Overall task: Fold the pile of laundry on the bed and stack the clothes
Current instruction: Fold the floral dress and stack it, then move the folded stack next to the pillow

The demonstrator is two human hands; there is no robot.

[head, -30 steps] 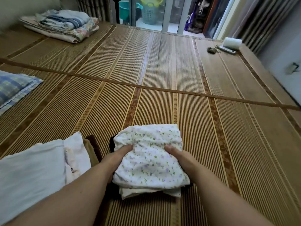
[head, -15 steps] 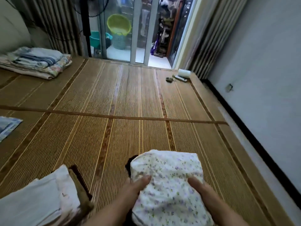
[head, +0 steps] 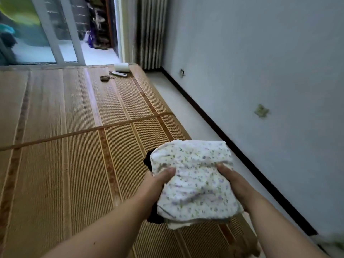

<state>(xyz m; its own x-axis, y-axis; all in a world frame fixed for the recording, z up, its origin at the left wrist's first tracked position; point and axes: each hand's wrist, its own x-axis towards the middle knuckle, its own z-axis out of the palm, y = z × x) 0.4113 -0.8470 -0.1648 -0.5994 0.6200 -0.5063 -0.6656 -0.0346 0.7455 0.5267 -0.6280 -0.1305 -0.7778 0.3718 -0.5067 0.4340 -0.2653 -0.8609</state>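
Head view (the only one): both hands carry a folded stack (head: 197, 192) of clothes. It sits low-centre in frame, above the right-hand edge of the bed (head: 74, 164), where the woven mat meets the strip of floor (head: 186, 108) along the wall (head: 270, 71). It looks lifted clear of the mat, tho contact underneath can't be confirmed.

Top layer is a white floral cloth (head: 191, 157). A dark garment (head: 148, 162) pokes out on the left side under it, and a cream layer (head: 178, 225) shows at the btm near edge.

The left hand (head: 160, 180) and right hand (head: 232, 180) take opposite sides. Each grip is clamped on the stack, w/ the thumb pressed on top. The fingers are hidden, prob. curled beneath as a shelf. Holding from two sides makes sense bc loose folds slide and splay if lifted from one side. The thumbs pin the top cloth so it can't peel back.

Judging by the task, this is a carry step: folding of these pieces is done and the bundle is on its way to wherever it gets set down. Destination isn't in frame.

At the far end of the bed, well apart from the hands, lie a white roll (head: 122, 67), a remote (head: 119, 73) and a small dark item (head: 104, 78), too small to ID. A striped curtain (head: 149, 34) and a glass door (head: 46, 34) are beyond.
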